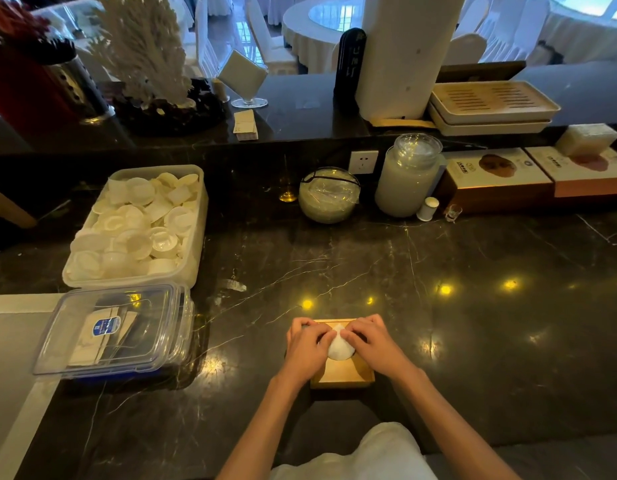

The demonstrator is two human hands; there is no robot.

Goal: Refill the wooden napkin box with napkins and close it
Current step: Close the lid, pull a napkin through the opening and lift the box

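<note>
Left hand point(305, 349) and right hand point(371, 344) pinched napkin point(338, 347) at wooden box point(345, 374) top, apparently lid closed; worktop point(490, 341) right side open.

Counter: I'm seeing the black veined stone countertop point(473, 306) gleaming glossy.
Box: the pale wooden napkin box point(341, 375) is looking smooth, matt.
Napkin: the white paper napkin point(340, 348) is looking soft.

One head view — looking forward and down, close over the counter point(473, 341).

A dark marble counter point(473, 271) mirrors ceiling lights; beyond it, white-draped round tables point(317, 32) and chairs point(466, 46).
</note>
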